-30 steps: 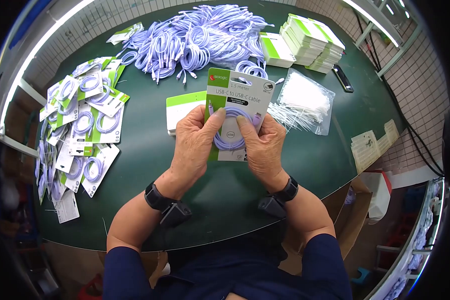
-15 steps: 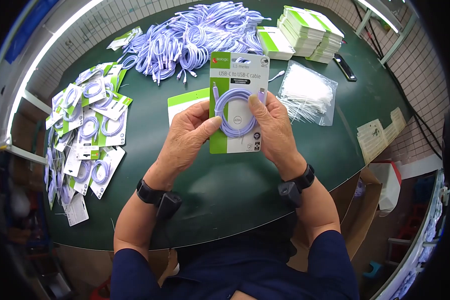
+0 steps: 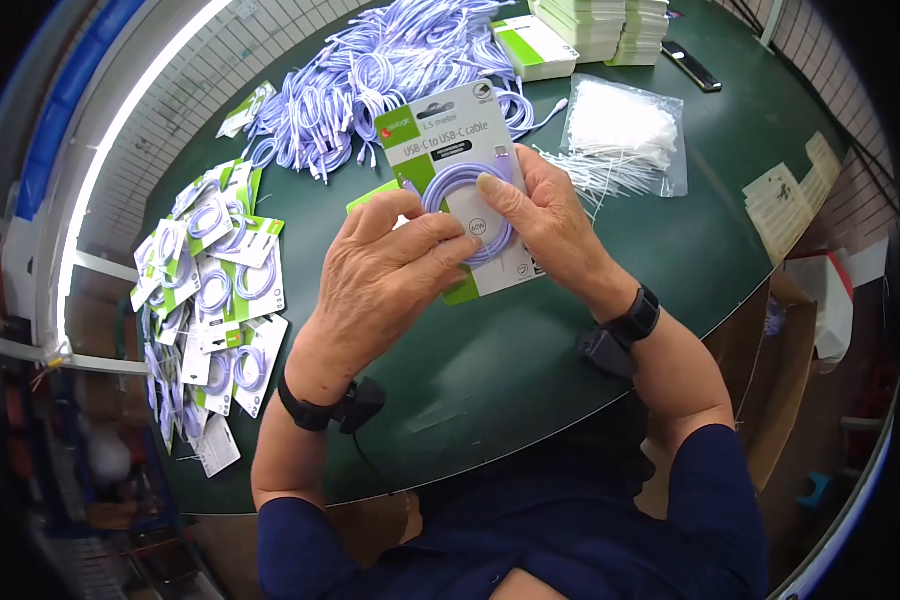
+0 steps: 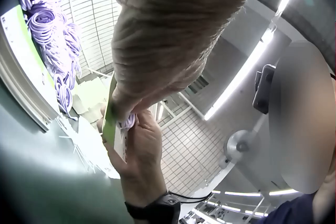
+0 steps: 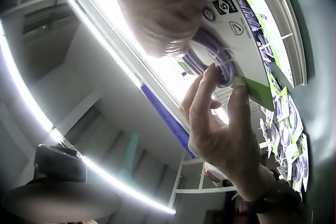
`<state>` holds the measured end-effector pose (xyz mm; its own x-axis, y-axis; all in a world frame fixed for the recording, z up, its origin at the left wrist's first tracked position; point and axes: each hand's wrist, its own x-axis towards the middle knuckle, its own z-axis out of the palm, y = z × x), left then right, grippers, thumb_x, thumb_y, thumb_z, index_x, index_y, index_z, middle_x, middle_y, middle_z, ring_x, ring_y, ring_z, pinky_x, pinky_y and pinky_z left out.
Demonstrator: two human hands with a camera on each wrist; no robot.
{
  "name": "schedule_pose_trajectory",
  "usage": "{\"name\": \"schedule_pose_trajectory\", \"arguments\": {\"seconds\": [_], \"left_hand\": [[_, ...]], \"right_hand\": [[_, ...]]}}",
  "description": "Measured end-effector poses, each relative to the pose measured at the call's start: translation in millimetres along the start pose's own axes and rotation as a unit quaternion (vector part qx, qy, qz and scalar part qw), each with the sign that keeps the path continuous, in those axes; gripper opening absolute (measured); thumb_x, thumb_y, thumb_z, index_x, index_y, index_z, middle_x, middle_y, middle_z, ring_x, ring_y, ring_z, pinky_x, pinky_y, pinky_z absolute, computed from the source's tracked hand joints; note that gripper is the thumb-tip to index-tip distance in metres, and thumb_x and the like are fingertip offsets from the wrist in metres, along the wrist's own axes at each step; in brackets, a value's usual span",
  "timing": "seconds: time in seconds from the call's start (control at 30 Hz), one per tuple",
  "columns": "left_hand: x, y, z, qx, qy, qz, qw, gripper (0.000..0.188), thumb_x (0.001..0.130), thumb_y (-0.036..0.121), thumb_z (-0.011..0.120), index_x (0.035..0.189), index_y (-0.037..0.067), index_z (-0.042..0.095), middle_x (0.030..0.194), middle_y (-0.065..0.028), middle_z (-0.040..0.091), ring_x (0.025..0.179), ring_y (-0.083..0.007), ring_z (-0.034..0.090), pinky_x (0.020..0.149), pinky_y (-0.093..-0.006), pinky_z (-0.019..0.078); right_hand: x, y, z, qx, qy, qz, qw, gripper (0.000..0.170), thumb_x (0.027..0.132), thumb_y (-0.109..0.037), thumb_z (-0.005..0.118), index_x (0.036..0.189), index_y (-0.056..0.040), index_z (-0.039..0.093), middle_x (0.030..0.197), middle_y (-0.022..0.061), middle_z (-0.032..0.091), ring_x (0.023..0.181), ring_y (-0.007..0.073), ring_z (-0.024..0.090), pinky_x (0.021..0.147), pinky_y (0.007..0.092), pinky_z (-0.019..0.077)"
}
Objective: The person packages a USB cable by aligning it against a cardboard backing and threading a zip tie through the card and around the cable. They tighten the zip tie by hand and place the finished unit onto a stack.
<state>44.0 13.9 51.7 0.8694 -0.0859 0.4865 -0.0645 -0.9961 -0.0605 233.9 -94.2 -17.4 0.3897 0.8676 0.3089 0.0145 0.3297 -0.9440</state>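
Observation:
A green-and-white printed card (image 3: 448,131) bearing a coiled purple cable (image 3: 511,213) is held tilted above the table. The right hand (image 3: 567,232) grips its right edge, thumb over the coil and fingers behind. At the coil's lower left, the left hand (image 3: 382,272) pinches the cable with bent fingers and thumb. In the right wrist view, the left hand (image 5: 226,137) has fingertips at the coil (image 5: 223,61), beside the card's green edge (image 5: 256,91). The left wrist view shows the card edge-on (image 4: 109,121) in the right hand (image 4: 143,153).
Carded cables (image 3: 215,290) lie heaped at left, loose purple cables (image 3: 370,75) at the back. Stacked cards (image 3: 595,28) stand back right, near a bag of white ties (image 3: 625,125) and a dark phone-like object (image 3: 692,66). Paper sheets (image 3: 785,205) lie at the right edge.
The left hand has moved from the card's left edge onto the lower left of the coil. The card has tilted, its top leaning left, and the head view has shifted.

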Motion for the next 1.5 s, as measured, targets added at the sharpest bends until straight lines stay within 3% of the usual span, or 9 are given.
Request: {"name": "schedule_pose_trajectory", "arguments": {"seconds": [0.57, 0.8, 0.97, 1.0, 1.07, 1.1, 1.2, 1.33, 1.5], "left_hand": [[-5, 16, -11, -0.008, -0.112, 0.049, 0.992, 0.029, 0.077, 0.013, 0.075, 0.105, 0.013, 0.07, 0.093, 0.0027, 0.061, 0.087, -0.0187, 0.057, 0.073, -0.0337, 0.0471], [-18, 11, -11, 0.047, -0.09, 0.074, 0.992, 0.037, 0.074, 0.011, 0.075, 0.111, 0.011, 0.069, 0.096, -0.0011, 0.062, 0.087, -0.0205, 0.06, 0.074, -0.0344, 0.0488], [-26, -8, 3, 0.023, 0.036, 0.058, 0.997, 0.048, 0.079, 0.01, 0.078, 0.126, 0.009, 0.066, 0.103, -0.0027, 0.065, 0.092, -0.0215, 0.063, 0.078, -0.0356, 0.0526], [-26, -5, 4, -0.043, 0.086, -0.027, 0.995, 0.049, 0.083, 0.011, 0.077, 0.13, 0.007, 0.064, 0.105, -0.0034, 0.066, 0.094, -0.0204, 0.063, 0.079, -0.0349, 0.0534], [-28, 2, 8, -0.177, 0.177, -0.19, 0.949, 0.052, 0.092, 0.013, 0.077, 0.139, 0.003, 0.059, 0.108, -0.0049, 0.067, 0.098, -0.0183, 0.064, 0.081, -0.0334, 0.0549], [-28, 4, 11, -0.18, 0.187, -0.191, 0.947, 0.052, 0.092, 0.013, 0.077, 0.139, 0.003, 0.059, 0.108, -0.0049, 0.067, 0.098, -0.0183, 0.064, 0.081, -0.0334, 0.0549], [-27, 9, 30, -0.505, 0.19, -0.41, 0.735, 0.048, 0.103, 0.02, 0.07, 0.142, -0.003, 0.054, 0.108, -0.0065, 0.068, 0.098, -0.0124, 0.063, 0.08, -0.0293, 0.0543], [-23, 8, 57, -0.563, 0.127, -0.378, 0.724, 0.041, 0.109, 0.02, 0.062, 0.138, -0.007, 0.055, 0.108, -0.0083, 0.069, 0.096, -0.0086, 0.062, 0.08, -0.0254, 0.0531], [-10, 12, 63, -0.573, 0.244, -0.368, 0.69, 0.035, 0.111, 0.019, 0.057, 0.134, -0.007, 0.057, 0.105, -0.0081, 0.07, 0.093, -0.0074, 0.061, 0.081, -0.0247, 0.0521]], "right_hand": [[-8, 4, 8, 0.002, -0.114, 0.007, 0.993, 0.034, 0.108, -0.023, 0.062, 0.13, 0.0028, 0.062, 0.111, 0.0057, 0.073, 0.095, 0.0071, 0.065, 0.081, 0.0265, 0.057], [-6, -1, 8, -0.057, -0.097, -0.035, 0.993, 0.032, 0.108, -0.023, 0.063, 0.127, 0.0028, 0.063, 0.112, 0.0058, 0.073, 0.095, 0.007, 0.064, 0.082, 0.0252, 0.0564], [-6, 2, 20, -0.008, 0.005, -0.046, 0.999, 0.029, 0.108, -0.022, 0.064, 0.121, 0.0037, 0.062, 0.104, 0.0098, 0.074, 0.09, 0.0106, 0.067, 0.079, 0.0292, 0.0574], [-6, -1, 17, 0.009, 0.017, -0.032, 0.999, 0.031, 0.108, -0.023, 0.063, 0.125, 0.0032, 0.061, 0.109, 0.0091, 0.073, 0.093, 0.01, 0.067, 0.082, 0.0283, 0.0573], [-6, -4, 13, 0.046, 0.043, -0.003, 0.998, 0.035, 0.11, -0.026, 0.061, 0.132, 0.0022, 0.058, 0.117, 0.0076, 0.072, 0.1, 0.0089, 0.067, 0.088, 0.0266, 0.0572], [-5, -3, 12, 0.037, 0.038, -0.005, 0.999, 0.035, 0.11, -0.026, 0.061, 0.132, 0.0022, 0.058, 0.117, 0.0076, 0.072, 0.1, 0.0089, 0.067, 0.088, 0.0266, 0.0572], [-4, 5, 12, 0.051, 0.062, -0.002, 0.997, 0.036, 0.111, -0.025, 0.059, 0.135, 0.0023, 0.056, 0.119, 0.0083, 0.071, 0.101, 0.0099, 0.068, 0.089, 0.0267, 0.0574], [-8, 4, 19, 0.032, 0.063, -0.011, 0.997, 0.037, 0.112, -0.026, 0.058, 0.135, 0.0033, 0.057, 0.119, 0.0083, 0.072, 0.101, 0.01, 0.068, 0.09, 0.0264, 0.0571], [-8, 7, 13, 0.028, 0.017, 0.011, 0.999, 0.038, 0.11, -0.024, 0.062, 0.135, 0.0041, 0.058, 0.118, 0.009, 0.073, 0.101, 0.0103, 0.068, 0.089, 0.0273, 0.0578]]}}
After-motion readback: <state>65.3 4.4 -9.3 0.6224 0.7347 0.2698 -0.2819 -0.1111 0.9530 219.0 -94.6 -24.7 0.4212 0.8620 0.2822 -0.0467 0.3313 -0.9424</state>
